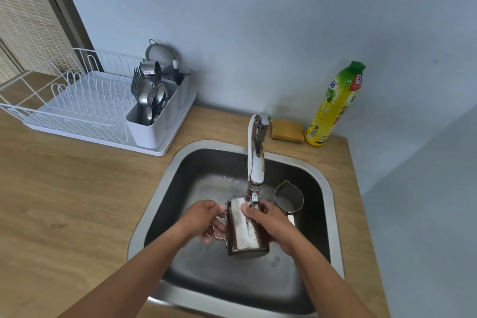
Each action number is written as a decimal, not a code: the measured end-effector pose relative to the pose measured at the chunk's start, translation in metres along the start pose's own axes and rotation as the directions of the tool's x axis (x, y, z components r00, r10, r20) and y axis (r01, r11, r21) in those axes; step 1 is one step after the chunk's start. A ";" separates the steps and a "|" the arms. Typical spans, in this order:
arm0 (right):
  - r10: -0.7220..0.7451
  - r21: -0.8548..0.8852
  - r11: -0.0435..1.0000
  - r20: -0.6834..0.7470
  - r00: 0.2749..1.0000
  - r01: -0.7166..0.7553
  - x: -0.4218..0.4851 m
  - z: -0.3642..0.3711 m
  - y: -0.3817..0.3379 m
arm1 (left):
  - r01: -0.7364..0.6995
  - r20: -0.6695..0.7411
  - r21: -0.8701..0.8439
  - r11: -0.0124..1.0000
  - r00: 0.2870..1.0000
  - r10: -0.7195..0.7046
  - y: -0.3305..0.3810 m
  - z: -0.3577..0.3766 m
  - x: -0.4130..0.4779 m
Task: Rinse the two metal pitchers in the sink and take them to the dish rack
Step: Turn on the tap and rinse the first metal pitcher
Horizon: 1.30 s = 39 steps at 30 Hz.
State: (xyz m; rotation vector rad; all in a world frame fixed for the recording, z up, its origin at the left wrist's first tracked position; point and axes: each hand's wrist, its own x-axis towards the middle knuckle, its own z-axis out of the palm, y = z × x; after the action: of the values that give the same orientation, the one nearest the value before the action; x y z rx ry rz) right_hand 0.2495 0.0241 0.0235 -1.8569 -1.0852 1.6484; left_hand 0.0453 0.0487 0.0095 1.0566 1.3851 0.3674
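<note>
I hold one metal pitcher (pixel 245 230) tilted over the sink (pixel 165 188), its mouth turned away from me under the tap (pixel 255 162), where water runs onto it. My left hand (pixel 206 219) grips its wire handle. My right hand (pixel 268 219) is pressed against the pitcher's right side near the rim. The second metal pitcher (pixel 289 197) stands upright in the sink at the right, just behind my right hand, with its spout pointing to the back. The white dish rack (pixel 85 103) sits on the counter at the back left.
The rack's cutlery holder (pixel 152 111) holds several spoons, forks and a metal cup. A sponge (pixel 287 130) and a yellow dish soap bottle (pixel 333 106) stand behind the sink at the right. Wooden counter (pixel 77 188) surrounds the sink; a wall is close behind.
</note>
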 end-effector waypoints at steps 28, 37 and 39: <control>-0.537 -0.484 0.780 -0.190 0.822 0.397 -0.015 -0.008 0.007 | -0.352 -0.134 0.056 0.934 0.925 0.356 0.005 0.008 0.000; -0.332 -0.191 0.931 -0.076 0.940 0.313 -0.008 0.011 0.001 | -0.271 -0.190 0.625 0.733 0.857 0.479 0.028 -0.015 -0.024; -0.301 -0.134 0.946 -0.036 0.953 0.294 -0.008 0.014 0.003 | -0.242 -0.185 0.672 0.700 0.860 0.475 0.029 -0.019 -0.027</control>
State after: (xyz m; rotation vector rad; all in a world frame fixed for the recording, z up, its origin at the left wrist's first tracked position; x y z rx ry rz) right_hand 0.2369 0.0136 0.0235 -1.7016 -1.3983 1.3750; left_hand 0.0323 0.0512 0.0517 1.9287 1.6624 0.4004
